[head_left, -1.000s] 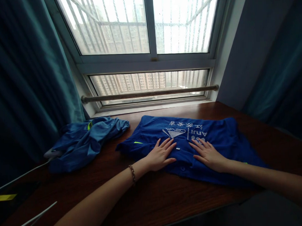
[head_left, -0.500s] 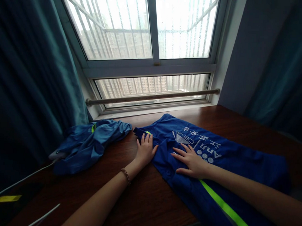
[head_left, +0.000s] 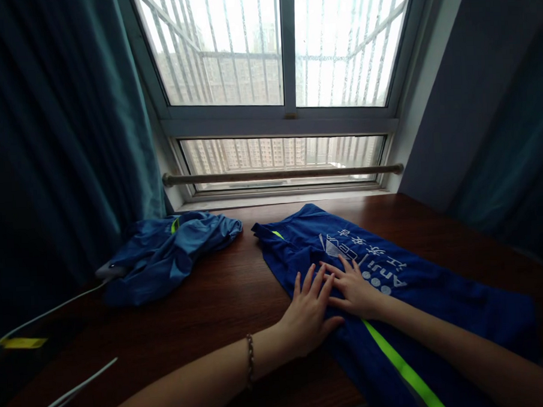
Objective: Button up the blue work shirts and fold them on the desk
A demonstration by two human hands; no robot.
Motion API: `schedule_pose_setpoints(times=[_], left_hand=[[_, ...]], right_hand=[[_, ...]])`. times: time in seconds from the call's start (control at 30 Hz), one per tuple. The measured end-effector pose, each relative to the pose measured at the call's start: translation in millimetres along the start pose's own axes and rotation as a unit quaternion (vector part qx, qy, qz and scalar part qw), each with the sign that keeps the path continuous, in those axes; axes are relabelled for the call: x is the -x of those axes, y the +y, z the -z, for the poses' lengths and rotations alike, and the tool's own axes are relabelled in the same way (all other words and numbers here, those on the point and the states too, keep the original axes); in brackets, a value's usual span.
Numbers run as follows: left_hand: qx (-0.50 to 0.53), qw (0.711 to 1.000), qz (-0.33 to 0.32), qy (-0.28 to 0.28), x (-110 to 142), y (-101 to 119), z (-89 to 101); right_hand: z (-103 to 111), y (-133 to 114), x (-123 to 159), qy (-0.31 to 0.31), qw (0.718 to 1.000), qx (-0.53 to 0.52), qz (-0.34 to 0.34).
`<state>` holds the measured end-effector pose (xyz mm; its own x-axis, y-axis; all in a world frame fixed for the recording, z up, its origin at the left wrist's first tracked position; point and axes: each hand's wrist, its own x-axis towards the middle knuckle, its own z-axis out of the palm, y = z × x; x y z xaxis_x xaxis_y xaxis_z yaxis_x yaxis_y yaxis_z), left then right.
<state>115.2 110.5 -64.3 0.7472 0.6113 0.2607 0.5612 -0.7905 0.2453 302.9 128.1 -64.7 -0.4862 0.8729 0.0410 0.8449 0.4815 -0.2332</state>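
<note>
A dark blue garment (head_left: 441, 292) with white lettering and a fluorescent yellow-green stripe (head_left: 404, 365) is spread, folded lengthwise, over a brown wooden surface. My left hand (head_left: 309, 316), with a beaded bracelet at the wrist, lies open on the garment's near left edge, fingers spread. Just right of it, my right hand (head_left: 357, 291) rests open and flat on the cloth beside the white print. The fingertips of both hands come together or overlap slightly. Neither hand grips the fabric. Wrinkles run through the cloth near the fingers.
A crumpled lighter blue garment (head_left: 170, 256) lies at the left, with a pale device (head_left: 112, 270) and a white cable (head_left: 55, 312) beside it. A yellow strip (head_left: 24, 343) is at far left. Behind the wooden surface (head_left: 239, 277) are a window, a rail (head_left: 279, 175) and curtains.
My left hand has moved right and nearer to me, from the garment's far left corner to beside my right hand. My right hand stays on the cloth. The view has shifted slightly.
</note>
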Motion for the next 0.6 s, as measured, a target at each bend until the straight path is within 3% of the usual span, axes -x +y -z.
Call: schedule_pose_setpoints(times=[0.1, 0.23, 0.37, 0.47, 0.6], left_hand=[[-0.003, 0.998, -0.057, 0.007, 0.8, 5.3, 11.4], [0.049, 0.973, -0.214, -0.076, 5.8, 19.1, 22.4], [0.097, 0.956, -0.247, -0.128, 7.1, 21.8, 19.9], [0.104, 0.954, -0.246, -0.136, 5.6, 19.8, 20.7], [0.11, 0.953, -0.242, -0.143, 4.2, 20.4, 25.5]], right_hand=[[-1.6, 28.2, -12.8, 0.027, 0.997, 0.023, -0.071], [5.3, 82.2, -31.6, 0.056, 0.978, 0.063, -0.192], [15.9, 117.9, -39.0, 0.069, 0.953, 0.084, -0.283], [15.8, 111.2, -31.4, 0.109, 0.937, 0.091, -0.318], [0.5, 72.9, -6.8, 0.115, 0.936, 0.057, -0.328]])
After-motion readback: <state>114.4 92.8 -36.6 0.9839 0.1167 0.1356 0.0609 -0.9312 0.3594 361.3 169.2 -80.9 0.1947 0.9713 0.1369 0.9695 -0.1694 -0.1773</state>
